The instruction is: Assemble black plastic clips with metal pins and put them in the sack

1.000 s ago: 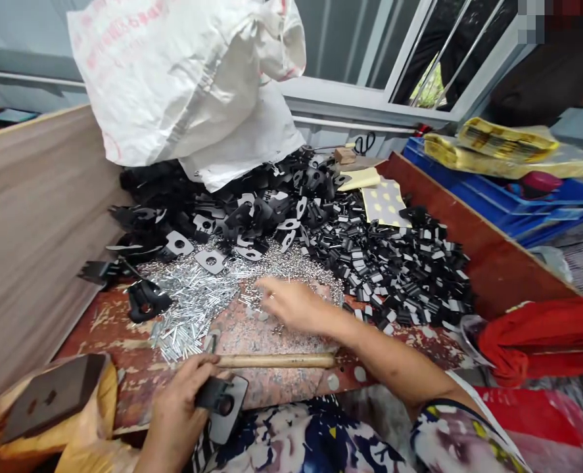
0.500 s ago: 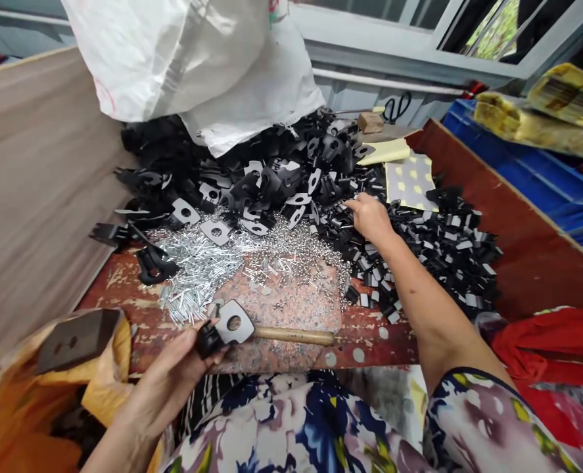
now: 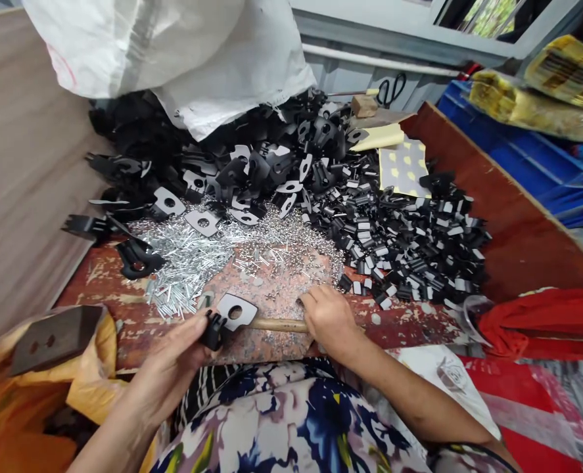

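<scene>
My left hand (image 3: 185,348) holds a black plastic bracket (image 3: 215,328) with a flat grey plate that has a round hole, above the front of the bench. A wooden handle (image 3: 276,324) lies behind the plate; its left end is hidden. My right hand (image 3: 328,320) is closed at the handle's right end, a small dark piece (image 3: 300,301) showing at its fingertips. Whether it touches the handle I cannot tell. Beyond my hands lie a heap of shiny metal pins (image 3: 180,263), tiny metal bits (image 3: 311,240) and a pile of small black clips (image 3: 399,236).
More black brackets (image 3: 242,171) are heaped at the back under a white sack (image 3: 173,59). A patterned card (image 3: 403,167), a wooden block (image 3: 364,106) and black scissors (image 3: 390,90) lie back right. Boards (image 3: 508,210) edge the bench; an orange bag (image 3: 89,381) hangs front left.
My right hand has come back from the small black clips toward me, to the end of the wooden handle. My left hand still holds the bracket. The view has shifted slightly.
</scene>
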Demonstrator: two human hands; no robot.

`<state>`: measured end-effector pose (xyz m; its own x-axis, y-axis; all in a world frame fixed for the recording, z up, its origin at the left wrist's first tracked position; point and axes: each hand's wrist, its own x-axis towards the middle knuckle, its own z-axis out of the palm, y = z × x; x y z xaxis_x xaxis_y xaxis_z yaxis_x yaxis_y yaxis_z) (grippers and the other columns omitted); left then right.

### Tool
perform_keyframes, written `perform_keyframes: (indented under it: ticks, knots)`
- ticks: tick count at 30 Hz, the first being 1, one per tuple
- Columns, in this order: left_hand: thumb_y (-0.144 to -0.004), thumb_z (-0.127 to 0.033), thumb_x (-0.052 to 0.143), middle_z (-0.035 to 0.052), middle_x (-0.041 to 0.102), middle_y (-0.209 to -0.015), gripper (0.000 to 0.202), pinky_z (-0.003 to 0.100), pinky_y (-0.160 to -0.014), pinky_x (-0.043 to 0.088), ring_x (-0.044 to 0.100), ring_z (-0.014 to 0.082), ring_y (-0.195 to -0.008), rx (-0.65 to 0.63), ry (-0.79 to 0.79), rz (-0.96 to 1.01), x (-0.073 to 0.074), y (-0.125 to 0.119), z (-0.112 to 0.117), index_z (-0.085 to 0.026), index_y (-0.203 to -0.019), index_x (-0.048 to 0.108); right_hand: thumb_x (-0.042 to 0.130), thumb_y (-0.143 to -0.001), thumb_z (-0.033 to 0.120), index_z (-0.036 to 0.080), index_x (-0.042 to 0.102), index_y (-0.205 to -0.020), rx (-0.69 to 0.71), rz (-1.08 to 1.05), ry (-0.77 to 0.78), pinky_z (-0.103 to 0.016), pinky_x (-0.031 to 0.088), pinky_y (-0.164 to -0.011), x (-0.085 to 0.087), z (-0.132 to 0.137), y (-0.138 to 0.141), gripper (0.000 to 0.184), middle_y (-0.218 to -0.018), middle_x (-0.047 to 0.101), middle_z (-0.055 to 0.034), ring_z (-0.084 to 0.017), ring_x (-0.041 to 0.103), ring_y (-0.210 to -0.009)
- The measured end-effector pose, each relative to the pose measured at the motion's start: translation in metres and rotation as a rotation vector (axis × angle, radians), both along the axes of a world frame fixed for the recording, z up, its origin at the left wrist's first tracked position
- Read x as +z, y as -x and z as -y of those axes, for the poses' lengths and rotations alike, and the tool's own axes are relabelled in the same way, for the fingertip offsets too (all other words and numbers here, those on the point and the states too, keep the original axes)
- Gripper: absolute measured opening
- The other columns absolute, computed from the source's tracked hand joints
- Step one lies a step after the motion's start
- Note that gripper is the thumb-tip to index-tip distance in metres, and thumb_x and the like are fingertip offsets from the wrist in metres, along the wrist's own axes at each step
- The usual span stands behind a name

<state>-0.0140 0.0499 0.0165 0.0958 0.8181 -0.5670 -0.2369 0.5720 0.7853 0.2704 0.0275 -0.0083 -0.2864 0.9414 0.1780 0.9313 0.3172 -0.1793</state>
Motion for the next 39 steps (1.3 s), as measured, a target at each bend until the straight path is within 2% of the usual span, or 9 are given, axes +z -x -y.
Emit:
perform_keyframes:
  ticks: [8, 13, 17, 21, 25, 28, 32, 34, 39]
  knots:
    - [-0.070, -0.042, 0.086, 0.0078, 0.062, -0.104, 0.026, 0.029, -0.059, 0.057, 0.056, 0.0141, -0.069, -0.286, -0.162, 0.045, 0.005, -0.065, 0.001, -0.018, -0.072, 0.077, 0.058, -0.092, 0.015, 0.028, 0.078, -0.101, -0.009, -0.748, -0.164, -0.051, 0.051, -0.103, 0.025, -0.013, 0.012, 0.025, -0.092, 0.078, -0.0010, -0.021, 0.071, -0.094]
    - [-0.081, -0.036, 0.078, 0.0086, 0.062, -0.103, 0.018, 0.030, -0.066, 0.059, 0.063, 0.0173, -0.079, -0.305, -0.250, 0.194, 0.004, -0.082, 0.002, -0.019, -0.086, 0.081, 0.058, -0.092, 0.017, 0.030, 0.079, -0.101, -0.030, -0.759, -0.234, -0.063, 0.031, -0.119, 0.020, -0.008, 0.033, 0.026, -0.086, 0.079, 0.0002, -0.023, 0.072, -0.097]
    - [-0.084, -0.038, 0.077, 0.0082, 0.061, -0.106, 0.021, 0.025, -0.053, 0.053, 0.062, 0.0131, -0.068, -0.297, -0.249, 0.168, -0.001, -0.078, 0.004, -0.018, -0.085, 0.079, 0.055, -0.092, 0.016, 0.032, 0.077, -0.108, 0.003, -0.681, -0.259, -0.064, 0.025, -0.122, 0.018, -0.004, 0.033, 0.031, -0.085, 0.078, 0.0011, -0.023, 0.072, -0.098]
    - [-0.080, -0.040, 0.079, 0.0069, 0.058, -0.105, 0.023, 0.024, -0.051, 0.054, 0.060, 0.0122, -0.066, -0.288, -0.294, 0.103, -0.002, -0.074, 0.002, -0.017, -0.080, 0.077, 0.052, -0.095, 0.017, 0.028, 0.076, -0.112, 0.062, -0.849, -0.094, -0.053, 0.043, -0.113, 0.018, 0.002, 0.038, 0.030, -0.093, 0.077, -0.0021, -0.020, 0.071, -0.091]
    - [-0.078, -0.041, 0.081, 0.0097, 0.048, -0.141, 0.025, 0.024, -0.051, 0.056, 0.057, 0.0096, -0.069, -0.321, -0.324, 0.024, -0.002, -0.069, -0.003, -0.016, -0.076, 0.077, 0.055, -0.095, 0.021, 0.022, 0.074, -0.117, 0.091, -1.058, 0.168, -0.037, 0.056, -0.090, 0.018, 0.005, 0.034, 0.029, -0.105, 0.077, -0.0068, -0.020, 0.071, -0.098]
    - [-0.081, -0.039, 0.079, 0.0085, 0.053, -0.142, 0.021, 0.023, -0.050, 0.051, 0.052, 0.0041, -0.058, -0.397, -0.291, 0.037, -0.004, -0.063, -0.006, -0.018, -0.080, 0.079, 0.054, -0.095, 0.018, 0.026, 0.077, -0.114, 0.181, -0.911, 0.274, -0.040, 0.054, -0.095, 0.019, -0.007, 0.007, 0.030, -0.101, 0.079, -0.0025, -0.018, 0.071, -0.091]
    - [-0.079, -0.034, 0.082, 0.0021, 0.065, -0.083, 0.015, 0.020, -0.058, 0.048, 0.056, 0.0092, -0.062, -0.303, -0.280, 0.065, -0.009, -0.056, -0.008, -0.020, -0.083, 0.080, 0.056, -0.096, 0.015, 0.029, 0.078, -0.102, -0.001, -0.392, -0.002, -0.051, 0.042, -0.104, 0.015, -0.037, -0.052, 0.026, -0.098, 0.078, -0.0009, -0.021, 0.067, -0.091]
    - [-0.076, -0.034, 0.085, 0.0014, 0.064, -0.077, 0.016, 0.021, -0.061, 0.049, 0.058, 0.0107, -0.064, -0.277, -0.272, 0.060, -0.010, -0.055, -0.008, -0.019, -0.079, 0.080, 0.061, -0.095, 0.016, 0.025, 0.077, -0.096, -0.012, -0.199, -0.035, -0.047, 0.043, -0.097, 0.007, -0.051, -0.075, 0.019, -0.095, 0.077, -0.0037, -0.023, 0.064, -0.093]
    - [-0.068, -0.039, 0.090, 0.0020, 0.065, -0.077, 0.025, 0.023, -0.056, 0.049, 0.060, 0.0116, -0.060, -0.290, -0.169, 0.083, -0.010, -0.064, -0.008, -0.018, -0.079, 0.080, 0.061, -0.096, 0.017, 0.019, 0.074, -0.088, 0.004, -0.296, -0.048, -0.042, 0.045, -0.089, -0.003, -0.058, -0.081, 0.015, -0.084, 0.073, -0.0061, -0.022, 0.063, -0.084]
